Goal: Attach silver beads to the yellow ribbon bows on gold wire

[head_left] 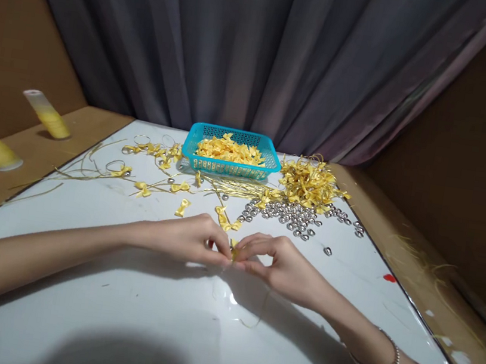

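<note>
One yellow bow (234, 245), between both hands (192, 237) (292, 267)

Two hands (192, 238), one basket (231, 169), two bracelets (395, 361)

The left hand (202, 242) and right hand (274, 265) pinch a yellow ribbon bow (234, 246); silver beads (286, 212) lie beyond the right.

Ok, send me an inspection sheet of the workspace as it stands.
Surface: glossy white tabletop.
Job's things: small yellow piece at centre; yellow bows in the blue basket; silver beads, loose, right of centre.
Clutter: small red scrap near the right edge.
Hands: left hand and right hand pinch the small yellow piece between their fingers.
Cables: nothing seen; only thin gold cords.
Surroundings: dark curtain behind; two yellow-wound tubes at left.
</note>
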A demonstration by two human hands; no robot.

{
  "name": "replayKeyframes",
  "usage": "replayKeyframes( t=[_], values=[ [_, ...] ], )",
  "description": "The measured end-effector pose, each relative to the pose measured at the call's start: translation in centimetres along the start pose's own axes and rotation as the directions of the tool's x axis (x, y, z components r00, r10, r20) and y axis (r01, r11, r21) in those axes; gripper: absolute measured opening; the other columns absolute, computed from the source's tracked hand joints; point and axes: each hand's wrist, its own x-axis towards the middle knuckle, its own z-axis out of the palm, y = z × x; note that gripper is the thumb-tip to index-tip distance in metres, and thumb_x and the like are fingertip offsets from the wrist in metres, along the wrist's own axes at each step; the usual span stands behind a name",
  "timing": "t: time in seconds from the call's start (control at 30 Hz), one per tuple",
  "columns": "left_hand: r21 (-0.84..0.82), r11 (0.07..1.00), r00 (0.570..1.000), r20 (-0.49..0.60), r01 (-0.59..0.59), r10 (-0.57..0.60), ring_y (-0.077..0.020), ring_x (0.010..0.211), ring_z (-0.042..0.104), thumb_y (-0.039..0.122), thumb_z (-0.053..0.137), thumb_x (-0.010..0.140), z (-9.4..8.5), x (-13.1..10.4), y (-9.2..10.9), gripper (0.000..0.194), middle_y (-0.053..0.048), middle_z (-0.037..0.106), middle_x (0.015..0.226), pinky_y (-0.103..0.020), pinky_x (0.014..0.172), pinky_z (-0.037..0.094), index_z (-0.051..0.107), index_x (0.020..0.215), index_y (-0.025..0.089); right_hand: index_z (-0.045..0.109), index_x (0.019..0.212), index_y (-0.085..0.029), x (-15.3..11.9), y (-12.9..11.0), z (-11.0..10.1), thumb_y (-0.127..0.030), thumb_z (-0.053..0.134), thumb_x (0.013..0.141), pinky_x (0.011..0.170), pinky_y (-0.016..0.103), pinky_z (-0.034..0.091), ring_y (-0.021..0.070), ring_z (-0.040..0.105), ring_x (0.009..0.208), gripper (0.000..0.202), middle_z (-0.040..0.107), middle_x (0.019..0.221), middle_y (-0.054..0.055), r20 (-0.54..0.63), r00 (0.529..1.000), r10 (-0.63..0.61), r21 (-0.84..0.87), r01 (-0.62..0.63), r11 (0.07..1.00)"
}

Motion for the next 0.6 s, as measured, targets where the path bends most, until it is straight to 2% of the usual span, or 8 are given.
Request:
replayKeyframes(
  t=[0.2,0.27,0.37,0.4,0.5,0.6],
  values=[
    [-0.009,1.000,0.999,-0.044,0.030,-0.030,-0.0139,0.079,0.060,0.033,0.056,0.083,-3.3,2.0,1.8,0.023,-0.004,0.069,0.088,-0.021,0.068,0.042,0.070,0.091,0.016,0.073,0.078,-0.019,-0.3,-2.5,-3.8,-0.021,0.059,0.079,0.070,0.027,0.048,0.0156,0.065,0.073,0.014,0.072,0.079,0.002,-0.071,0.997,0.018,-0.164,-0.029,0.986],
    [-0.039,0.995,0.992,-0.079,0.090,-0.093,-0.0146,0.084,0.058,0.039,0.051,0.086,-3.8,2.6,1.6,0.029,-0.003,0.067,0.095,-0.021,0.069,0.042,0.066,0.099,0.018,0.072,0.077,-0.019,-0.7,-3.1,-4.8,-0.022,0.058,0.080,0.069,0.025,0.048,0.0150,0.065,0.073,0.015,0.072,0.078,0.002,-0.100,0.995,0.005,-0.193,-0.024,0.981],
    [0.101,0.964,0.965,-0.121,0.246,-0.234,-0.0158,0.082,0.057,0.036,0.046,0.089,-3.4,3.4,0.5,0.029,-0.006,0.064,0.093,-0.024,0.069,0.042,0.063,0.097,0.014,0.072,0.077,-0.020,-1.4,-3.4,-6.0,-0.024,0.059,0.080,0.069,0.025,0.048,0.0149,0.065,0.074,0.015,0.072,0.080,0.002,-0.129,0.991,-0.023,-0.240,-0.008,0.971],
    [0.152,0.959,0.970,-0.083,0.239,-0.228,-0.0165,0.085,0.056,0.032,0.046,0.089,-3.0,3.5,0.1,0.026,-0.007,0.062,0.097,-0.025,0.072,0.042,0.062,0.099,0.014,0.072,0.078,-0.020,-1.7,-3.4,-6.4,-0.025,0.058,0.081,0.069,0.025,0.048,0.0151,0.065,0.074,0.015,0.072,0.080,0.002,-0.125,0.992,-0.031,-0.254,-0.001,0.967],
    [0.251,0.963,0.988,0.091,0.103,-0.129,-0.0179,0.096,0.053,0.030,0.049,0.088,-1.8,4.0,-0.7,0.027,-0.009,0.054,0.110,-0.028,0.082,0.040,0.057,0.111,0.018,0.072,0.078,-0.020,-2.3,-3.3,-7.2,-0.026,0.058,0.081,0.067,0.025,0.049,0.0155,0.065,0.074,0.016,0.072,0.080,0.002,-0.092,0.995,-0.031,-0.273,0.005,0.962],
    [0.286,0.955,0.974,0.179,0.082,-0.137,-0.0180,0.095,0.052,0.028,0.054,0.086,-1.2,4.5,-0.8,0.022,-0.009,0.052,0.110,-0.028,0.080,0.040,0.057,0.105,0.018,0.072,0.077,-0.020,-2.5,-3.0,-7.3,-0.029,0.058,0.081,0.064,0.025,0.049,0.0151,0.065,0.071,0.017,0.071,0.077,0.002,-0.043,0.999,0.025,-0.249,-0.035,0.968]
  ],
)
